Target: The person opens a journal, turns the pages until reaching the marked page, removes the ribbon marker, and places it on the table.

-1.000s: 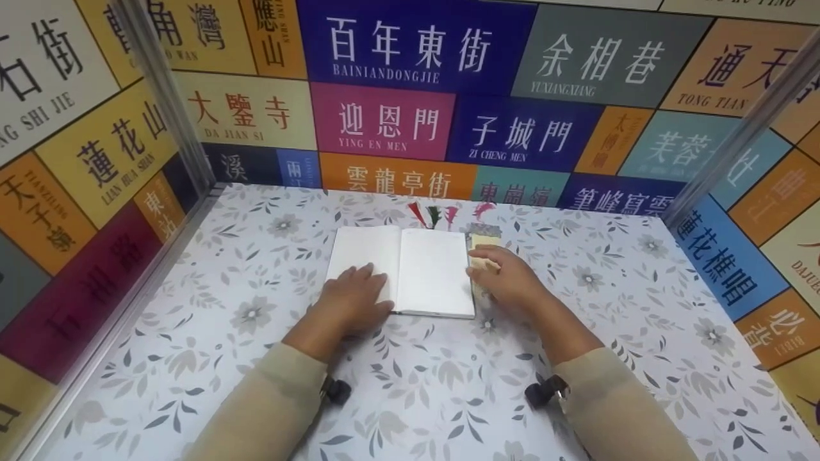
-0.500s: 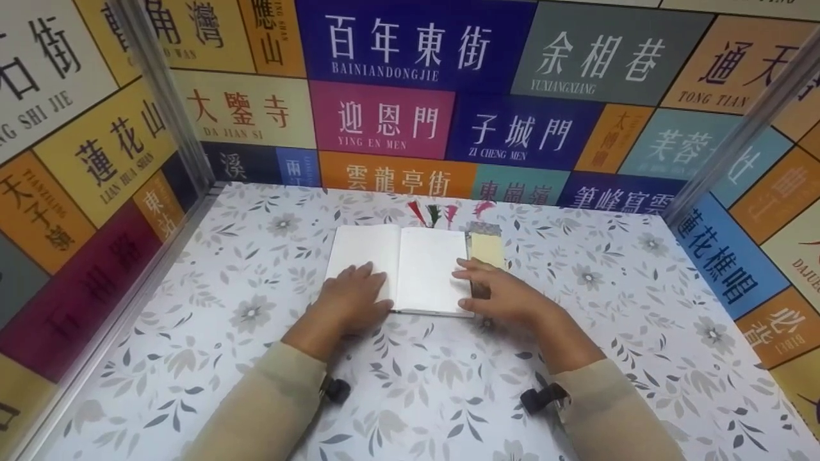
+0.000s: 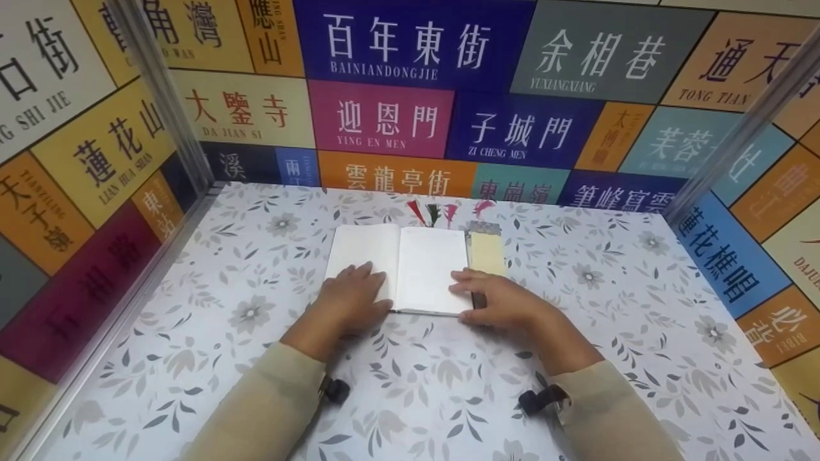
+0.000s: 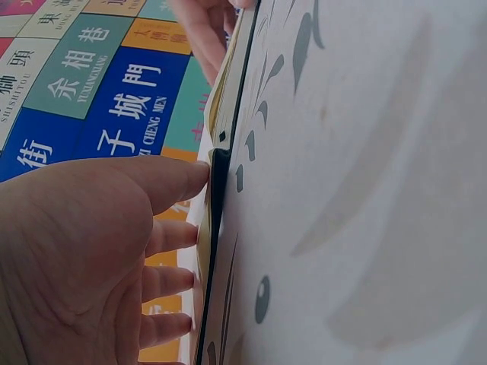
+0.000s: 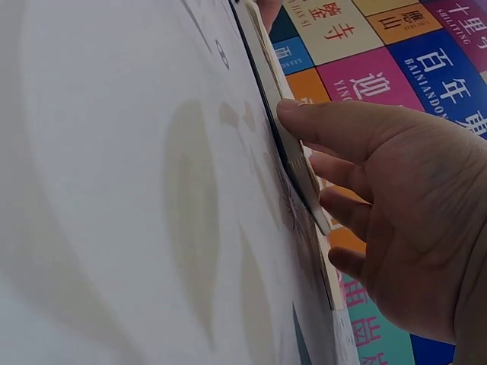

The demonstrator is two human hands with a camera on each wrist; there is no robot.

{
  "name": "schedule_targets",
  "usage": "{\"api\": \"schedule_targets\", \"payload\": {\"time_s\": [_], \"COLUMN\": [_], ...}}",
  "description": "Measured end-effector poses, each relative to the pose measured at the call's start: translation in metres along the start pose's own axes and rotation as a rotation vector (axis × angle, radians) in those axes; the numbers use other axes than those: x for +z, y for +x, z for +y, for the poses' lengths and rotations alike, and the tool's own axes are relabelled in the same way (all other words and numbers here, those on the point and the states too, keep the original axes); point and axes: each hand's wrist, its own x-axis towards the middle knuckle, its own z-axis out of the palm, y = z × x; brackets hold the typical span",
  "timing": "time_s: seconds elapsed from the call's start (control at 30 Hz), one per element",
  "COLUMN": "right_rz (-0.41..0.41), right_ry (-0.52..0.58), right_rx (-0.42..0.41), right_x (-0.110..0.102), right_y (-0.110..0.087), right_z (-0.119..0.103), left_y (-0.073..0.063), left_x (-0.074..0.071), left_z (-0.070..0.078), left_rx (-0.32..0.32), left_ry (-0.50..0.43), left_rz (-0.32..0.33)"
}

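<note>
A notebook (image 3: 430,269) lies spread on the table, its two facing pages blank as far as I can see. My left hand (image 3: 352,298) rests on the lower part of the left page with fingers extended; in the left wrist view the thumb of this hand (image 4: 84,251) meets the bottom edge near the spine. Over the right page's lower outer corner is my right hand (image 3: 506,299), its fingertips on the page. The right wrist view has that hand's thumb (image 5: 300,114) against the notebook's bottom edge, the other fingers loosely bent beside the pages.
A pale yellow pad (image 3: 487,251) with a grey patterned top lies right of the notebook, partly behind my right hand. Several coloured tassels (image 3: 434,214) lie beyond the notebook. Printed sign panels (image 3: 397,121) wall in the floral-covered table (image 3: 410,390).
My right hand has moved from the yellow pad and the page's right edge down and left, onto the lower right corner of the right page. The left hand stays put.
</note>
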Motion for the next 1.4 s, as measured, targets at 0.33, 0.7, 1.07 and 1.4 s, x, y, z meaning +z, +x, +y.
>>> {"api": "schedule_targets", "payload": {"time_s": [0.33,0.7,1.07,1.4], "right_rz": [0.022,0.091,0.142,0.338], "right_ry": [0.042,0.039,0.046,-0.054], "right_rx": [-0.011,-0.064,-0.005,0.011], "right_x": [-0.001,-0.003,-0.002,-0.006], "right_y": [-0.001,-0.002,0.000,-0.002], "right_z": [-0.005,-0.004,-0.006,-0.022], "left_y": [0.001,0.000,0.004,0.007], "left_x": [0.002,0.000,0.003,0.004], "left_z": [-0.004,-0.003,-0.003,0.004], "left_rx": [0.004,0.024,0.007,-0.036], "left_ry": [0.001,-0.003,0.001,-0.014], "left_rz": [-0.002,0.013,0.006,0.036]}}
